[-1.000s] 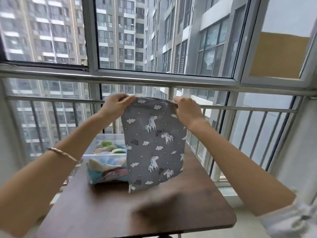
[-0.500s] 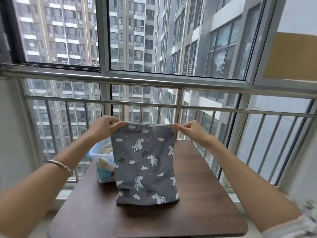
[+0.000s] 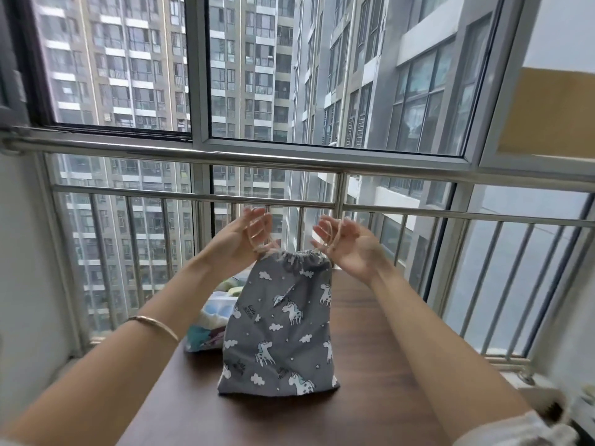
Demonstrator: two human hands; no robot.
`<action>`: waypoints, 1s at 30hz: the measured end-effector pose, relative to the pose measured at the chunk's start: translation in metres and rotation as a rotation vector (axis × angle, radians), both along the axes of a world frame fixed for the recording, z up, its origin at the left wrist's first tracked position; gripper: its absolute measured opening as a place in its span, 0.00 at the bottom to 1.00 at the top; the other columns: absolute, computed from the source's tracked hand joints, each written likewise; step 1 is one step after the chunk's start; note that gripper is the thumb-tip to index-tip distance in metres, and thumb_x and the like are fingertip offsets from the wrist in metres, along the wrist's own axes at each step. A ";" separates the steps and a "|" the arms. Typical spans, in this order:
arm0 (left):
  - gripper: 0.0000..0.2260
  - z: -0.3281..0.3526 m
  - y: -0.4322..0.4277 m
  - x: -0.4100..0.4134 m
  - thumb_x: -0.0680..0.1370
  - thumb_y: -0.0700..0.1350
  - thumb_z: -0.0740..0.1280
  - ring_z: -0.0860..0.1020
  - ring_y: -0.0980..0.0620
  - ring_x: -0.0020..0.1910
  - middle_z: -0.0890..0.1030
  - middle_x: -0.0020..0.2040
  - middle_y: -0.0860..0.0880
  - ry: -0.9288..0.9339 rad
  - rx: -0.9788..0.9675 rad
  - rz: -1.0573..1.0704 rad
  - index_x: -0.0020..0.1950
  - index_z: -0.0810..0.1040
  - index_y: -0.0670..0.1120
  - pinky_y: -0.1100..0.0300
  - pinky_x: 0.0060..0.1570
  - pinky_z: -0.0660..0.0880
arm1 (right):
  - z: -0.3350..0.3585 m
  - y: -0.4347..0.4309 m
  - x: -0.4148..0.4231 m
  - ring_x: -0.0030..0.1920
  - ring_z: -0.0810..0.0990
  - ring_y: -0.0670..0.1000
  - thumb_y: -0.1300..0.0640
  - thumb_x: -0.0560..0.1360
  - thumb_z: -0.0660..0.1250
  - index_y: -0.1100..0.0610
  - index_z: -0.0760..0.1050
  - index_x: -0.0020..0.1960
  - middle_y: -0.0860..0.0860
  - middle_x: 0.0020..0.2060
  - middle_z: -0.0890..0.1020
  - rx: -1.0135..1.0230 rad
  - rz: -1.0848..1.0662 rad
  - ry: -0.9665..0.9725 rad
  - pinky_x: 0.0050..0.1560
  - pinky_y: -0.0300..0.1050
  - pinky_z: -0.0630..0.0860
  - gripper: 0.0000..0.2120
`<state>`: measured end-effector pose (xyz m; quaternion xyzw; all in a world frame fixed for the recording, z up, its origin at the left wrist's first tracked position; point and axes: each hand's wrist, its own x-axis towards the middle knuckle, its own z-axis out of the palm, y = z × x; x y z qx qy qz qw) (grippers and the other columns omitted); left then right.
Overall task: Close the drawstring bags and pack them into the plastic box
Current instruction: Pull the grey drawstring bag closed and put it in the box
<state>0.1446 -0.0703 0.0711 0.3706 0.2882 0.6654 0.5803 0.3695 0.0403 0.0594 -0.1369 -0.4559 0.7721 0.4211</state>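
Grey cloth printed with white unicorns and clouds makes up the bag (image 3: 283, 320), which stands upright near the middle of the dark brown table (image 3: 370, 365), its bottom edge resting on the wood and its mouth gathered into tight puckers at the top. Both hands are raised just above that mouth, one on each side, palms turned partly inward. The left hand (image 3: 238, 241) has its fingers nearly straight and pointing up, with the left cord (image 3: 257, 233) looped across them and running down to the bag's left corner; blur hides whether the thumb pinches it, so I cannot tell if it truly grips. The right hand (image 3: 352, 247) lies palm up with its fingers curled, and the right cord (image 3: 333, 235) is hooked round them, leading down to the bag's right corner. The box (image 3: 211, 312), clear plastic, sits on the table just behind and to the left of the bag, partly hidden by it, with pale, blue and green cloth showing inside. A thin bracelet (image 3: 157, 323) circles the left forearm, and a white sleeve (image 3: 515, 429) covers the right arm near the lower edge. Beyond the table a steel railing (image 3: 289, 162) runs in front of the window, with tall grey towers outside.
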 end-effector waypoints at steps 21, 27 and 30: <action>0.10 0.071 0.010 0.030 0.81 0.45 0.61 0.76 0.54 0.35 0.82 0.43 0.47 0.521 0.018 -0.023 0.53 0.78 0.40 0.64 0.35 0.75 | 0.038 -0.053 -0.048 0.26 0.60 0.46 0.44 0.81 0.42 0.58 0.70 0.61 0.48 0.28 0.64 0.514 0.523 -0.984 0.26 0.37 0.59 0.25; 0.18 0.032 0.037 0.007 0.80 0.53 0.61 0.75 0.52 0.36 0.76 0.50 0.41 1.029 -0.284 0.009 0.59 0.73 0.38 0.60 0.39 0.75 | 0.021 -0.063 -0.045 0.22 0.59 0.44 0.45 0.77 0.64 0.59 0.72 0.47 0.46 0.23 0.65 0.589 0.295 -0.787 0.24 0.36 0.54 0.16; 0.17 0.025 0.036 0.006 0.79 0.52 0.64 0.76 0.48 0.42 0.78 0.54 0.41 1.167 -0.246 0.028 0.60 0.73 0.40 0.58 0.43 0.75 | 0.013 -0.065 -0.049 0.22 0.61 0.46 0.46 0.76 0.68 0.62 0.75 0.41 0.50 0.24 0.66 0.654 0.088 -0.802 0.24 0.34 0.62 0.18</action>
